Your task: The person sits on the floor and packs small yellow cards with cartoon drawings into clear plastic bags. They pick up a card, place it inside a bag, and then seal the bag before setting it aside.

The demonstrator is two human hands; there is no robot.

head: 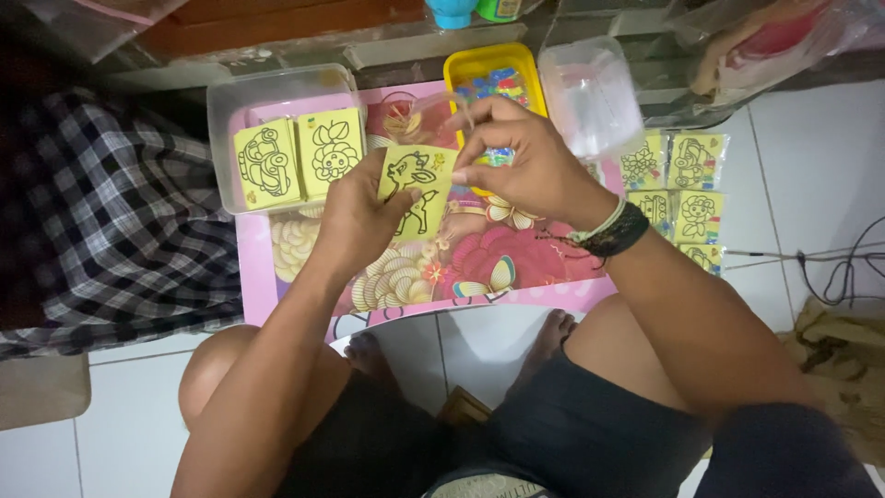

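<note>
My left hand (355, 217) holds a small yellow card with a black deer outline (417, 189) above a low pink table (516, 277). My right hand (521, 157) is at the card's top right corner, fingers pinched on a thin clear plastic sleeve (442, 106) that is hard to see. A dark braided bracelet sits on my right wrist.
A clear plastic box (221, 111) at the left holds two yellow outline cards, a car and a flower. A yellow tray (470, 65) of small coloured packets and a clear lid (590, 92) stand behind. Several bagged yellow cards (678, 184) lie on the right. Checked cloth lies at the left.
</note>
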